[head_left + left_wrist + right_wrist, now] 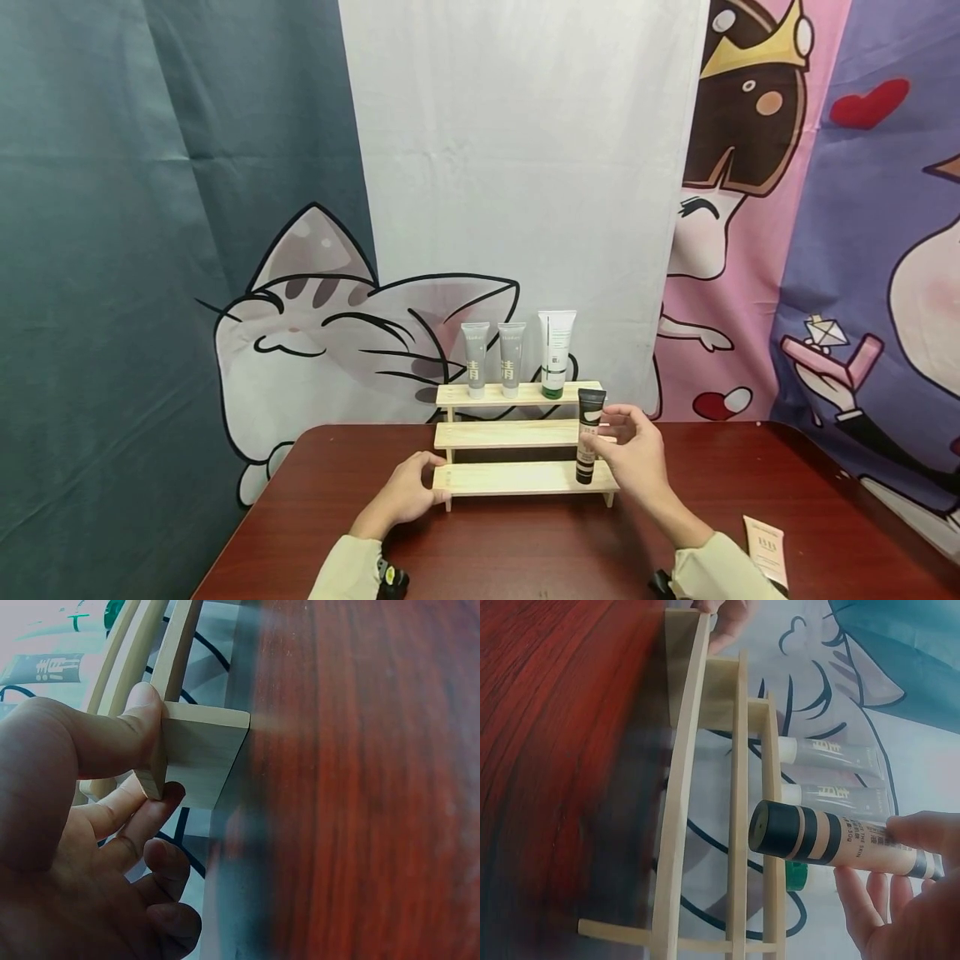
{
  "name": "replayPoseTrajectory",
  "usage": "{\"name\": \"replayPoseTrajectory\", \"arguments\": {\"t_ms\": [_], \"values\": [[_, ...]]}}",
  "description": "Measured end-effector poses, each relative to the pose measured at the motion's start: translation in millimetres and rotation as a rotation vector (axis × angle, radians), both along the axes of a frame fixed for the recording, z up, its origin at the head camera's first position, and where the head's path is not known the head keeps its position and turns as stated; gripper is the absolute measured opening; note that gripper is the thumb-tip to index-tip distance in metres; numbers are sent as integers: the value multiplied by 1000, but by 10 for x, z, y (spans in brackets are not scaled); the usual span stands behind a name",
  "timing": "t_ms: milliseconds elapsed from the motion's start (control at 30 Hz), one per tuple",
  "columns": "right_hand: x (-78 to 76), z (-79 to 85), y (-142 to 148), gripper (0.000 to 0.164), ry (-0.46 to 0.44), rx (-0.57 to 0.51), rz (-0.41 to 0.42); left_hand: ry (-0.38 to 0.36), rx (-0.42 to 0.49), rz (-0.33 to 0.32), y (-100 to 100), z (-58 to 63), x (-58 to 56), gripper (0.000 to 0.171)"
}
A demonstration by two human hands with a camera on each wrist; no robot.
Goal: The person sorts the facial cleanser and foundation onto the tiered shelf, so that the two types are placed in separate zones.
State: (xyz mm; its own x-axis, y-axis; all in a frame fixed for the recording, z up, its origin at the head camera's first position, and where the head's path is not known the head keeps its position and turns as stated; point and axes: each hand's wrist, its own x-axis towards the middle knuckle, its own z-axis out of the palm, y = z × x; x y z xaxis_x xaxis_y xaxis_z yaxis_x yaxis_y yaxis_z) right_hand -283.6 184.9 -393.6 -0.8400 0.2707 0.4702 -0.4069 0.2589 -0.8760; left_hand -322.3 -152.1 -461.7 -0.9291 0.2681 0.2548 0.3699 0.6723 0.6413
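A three-step wooden rack [517, 477] stands on the table. My left hand [408, 492] pinches the left end of its lowest step, thumb on top and fingers beneath, as the left wrist view shows. In my right hand [633, 450] is a slim beige-and-black cosmetic tube [847, 841], pinched between thumb and fingers, cap down. It is held at the right part of the rack, in front of the steps. On the top step stand two grey tubes [476, 358] and a white tube with a green cap [556, 354].
A flat beige tube marked BB [767, 550] lies on the dark red table [525, 554] at the right front. Behind the rack hangs a printed cloth backdrop [525, 167] with cartoon figures, close to the table's back edge.
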Motion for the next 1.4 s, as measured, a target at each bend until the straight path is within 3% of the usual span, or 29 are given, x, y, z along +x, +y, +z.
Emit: {"name": "replayPoseTrajectory", "arguments": {"t_ms": [1400], "values": [[-147,-61,-471,39,-34,-10,55,8,-9,-3,-3,-10,-10,41]]}}
